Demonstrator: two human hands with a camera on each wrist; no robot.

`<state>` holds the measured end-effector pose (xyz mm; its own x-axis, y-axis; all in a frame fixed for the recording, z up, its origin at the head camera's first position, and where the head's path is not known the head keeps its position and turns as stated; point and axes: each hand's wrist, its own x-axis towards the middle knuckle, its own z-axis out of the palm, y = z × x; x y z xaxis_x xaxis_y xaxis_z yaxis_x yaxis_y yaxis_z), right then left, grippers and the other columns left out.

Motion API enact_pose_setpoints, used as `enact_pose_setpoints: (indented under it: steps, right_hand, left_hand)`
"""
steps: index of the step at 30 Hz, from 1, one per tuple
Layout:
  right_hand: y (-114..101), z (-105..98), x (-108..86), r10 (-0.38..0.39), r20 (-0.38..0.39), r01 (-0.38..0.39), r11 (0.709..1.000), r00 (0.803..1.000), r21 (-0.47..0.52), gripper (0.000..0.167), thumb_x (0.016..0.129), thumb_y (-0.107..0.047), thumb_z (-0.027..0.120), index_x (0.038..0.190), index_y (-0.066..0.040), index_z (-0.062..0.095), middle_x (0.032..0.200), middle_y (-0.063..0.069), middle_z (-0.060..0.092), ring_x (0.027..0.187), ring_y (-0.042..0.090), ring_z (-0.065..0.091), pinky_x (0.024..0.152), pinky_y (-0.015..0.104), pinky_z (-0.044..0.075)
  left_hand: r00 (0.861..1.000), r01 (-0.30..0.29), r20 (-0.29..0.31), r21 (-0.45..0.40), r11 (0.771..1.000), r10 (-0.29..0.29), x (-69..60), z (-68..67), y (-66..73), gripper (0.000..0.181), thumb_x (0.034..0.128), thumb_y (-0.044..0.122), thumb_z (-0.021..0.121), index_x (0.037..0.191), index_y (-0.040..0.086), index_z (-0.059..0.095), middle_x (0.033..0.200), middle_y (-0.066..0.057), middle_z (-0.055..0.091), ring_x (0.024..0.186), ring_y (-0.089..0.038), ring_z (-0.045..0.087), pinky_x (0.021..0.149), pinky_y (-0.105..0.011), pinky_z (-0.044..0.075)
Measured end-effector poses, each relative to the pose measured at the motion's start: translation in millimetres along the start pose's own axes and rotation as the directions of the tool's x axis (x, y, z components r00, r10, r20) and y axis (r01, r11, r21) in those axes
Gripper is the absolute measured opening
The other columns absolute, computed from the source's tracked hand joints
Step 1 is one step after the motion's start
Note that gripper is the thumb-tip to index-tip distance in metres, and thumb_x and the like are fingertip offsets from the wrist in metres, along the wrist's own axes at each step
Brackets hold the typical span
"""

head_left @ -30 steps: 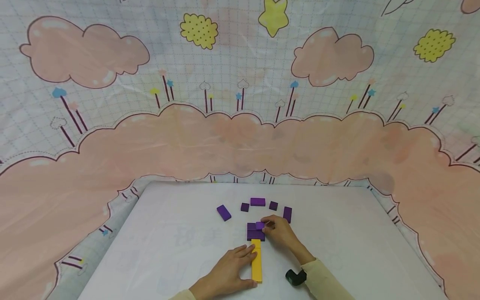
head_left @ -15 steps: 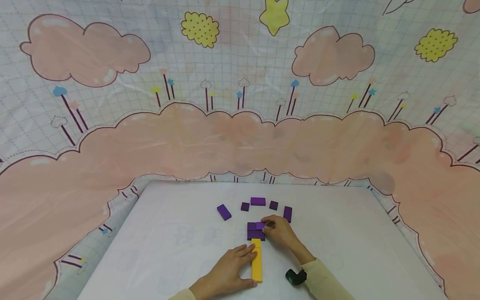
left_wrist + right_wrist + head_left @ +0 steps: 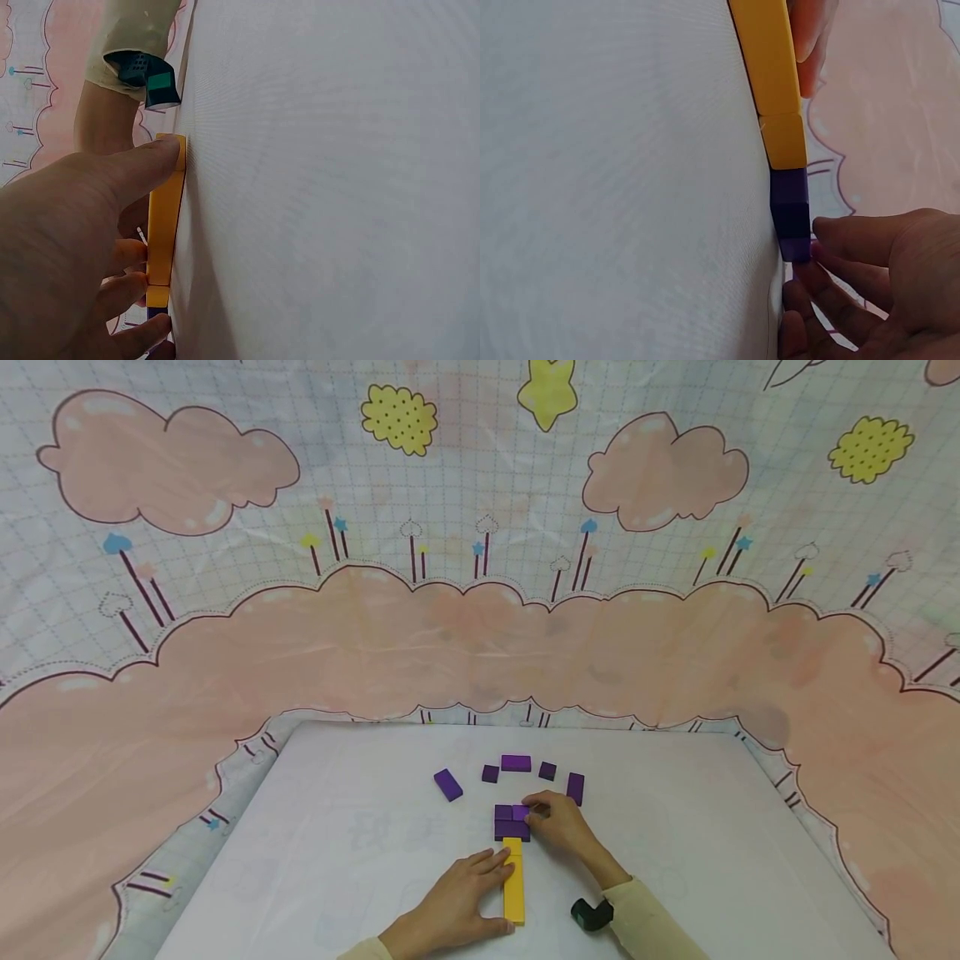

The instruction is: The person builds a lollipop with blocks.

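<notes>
In the head view, my left hand (image 3: 457,906) lies beside the upright strip of yellow blocks (image 3: 513,893), its thumb at the near end and its fingertips on the far part. Purple blocks (image 3: 512,831) continue the strip at its far end. My right hand (image 3: 566,827) pinches a small bright purple block (image 3: 521,812) at the right of a darker small one (image 3: 503,812). The right wrist view shows thumb and fingers around the end of the purple blocks (image 3: 790,202). In the left wrist view, the thumb touches the yellow end block (image 3: 180,154).
Beyond the hands, several loose purple blocks form an arc: a tilted one (image 3: 448,785), a small one (image 3: 490,774), a long one (image 3: 516,763), another small one (image 3: 547,771) and one at the right (image 3: 575,787). A dark wrist device (image 3: 592,915) sits by the right sleeve.
The small bright purple block under my right fingers has come down, from overlapping the purple blocks to level beside the darker small one. My left hand has stayed in place.
</notes>
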<state>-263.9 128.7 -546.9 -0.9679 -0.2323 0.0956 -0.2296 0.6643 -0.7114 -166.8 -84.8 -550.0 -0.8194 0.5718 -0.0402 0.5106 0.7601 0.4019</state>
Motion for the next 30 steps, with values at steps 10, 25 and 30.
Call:
enact_pose_setpoints:
  steps: [10,25,30]
  right_hand:
    - [0.4,-2.5,-0.1,-0.004,0.003,0.004,1.000,1.000,-0.001,0.026,0.089,-0.012,0.070,0.114,-0.012,0.070,0.108,0.004,0.070,0.097,0.020,0.063,0.091,0.044,0.056]
    - [-6.1,-22.3,-5.8,0.004,-0.072,0.000,0.998,0.997,0.057,0.028,0.088,-0.013,0.072,0.115,-0.012,0.070,0.112,0.004,0.071,0.103,0.022,0.065,0.085,0.039,0.058]
    - [-8.3,-32.6,-8.5,-0.020,-0.115,0.026,0.998,0.993,0.054,0.028,0.086,-0.011,0.074,0.114,-0.011,0.071,0.110,0.006,0.072,0.099,0.024,0.065,0.082,0.036,0.057]
  left_hand:
    - [1.000,0.002,0.004,-0.007,1.000,-0.002,0.1,-0.9,1.5,0.075,0.0816,0.065,0.066,0.144,0.027,0.050,0.158,0.007,0.037,0.143,-0.026,0.040,0.114,-0.054,0.037]
    - [1.000,0.008,-0.004,0.002,1.000,-0.008,0.0,1.1,1.6,0.075,0.0807,0.066,0.066,0.143,0.027,0.051,0.158,0.008,0.038,0.142,-0.027,0.041,0.112,-0.055,0.038]
    - [1.000,0.019,0.004,-0.010,1.000,-0.019,0.4,1.1,1.5,0.075,0.0808,0.065,0.067,0.143,0.028,0.051,0.158,0.008,0.038,0.143,-0.026,0.040,0.114,-0.054,0.037]
